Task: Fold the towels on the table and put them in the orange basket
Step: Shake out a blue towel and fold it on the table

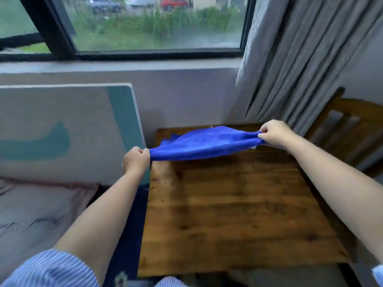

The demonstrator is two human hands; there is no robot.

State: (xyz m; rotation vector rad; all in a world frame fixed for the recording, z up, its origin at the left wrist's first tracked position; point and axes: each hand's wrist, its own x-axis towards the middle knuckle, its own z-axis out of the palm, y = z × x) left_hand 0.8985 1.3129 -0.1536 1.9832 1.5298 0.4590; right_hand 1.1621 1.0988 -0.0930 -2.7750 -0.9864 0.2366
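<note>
Towel: blue towel (pixel 204 145) stretched between my hands, lifted over the far end of the wooden table (pixel 238 214).
Left hand: my left hand (pixel 135 160) pinches one end, just past the table's left edge.
Right hand: my right hand (pixel 273 132) pinches the other end, above the table's far right corner.
Technique: I should keep even tension, match corners, then lay it flat on the table before creasing.
Basket: orange basket not visible from here.

Daylight is let in through a dark-framed window (pixel 145 23); grey curtains (pixel 300 59) are hung at its right, a wooden chair (pixel 352 129) is tucked below, a pale panel (pixel 62 131) is leaned left.
</note>
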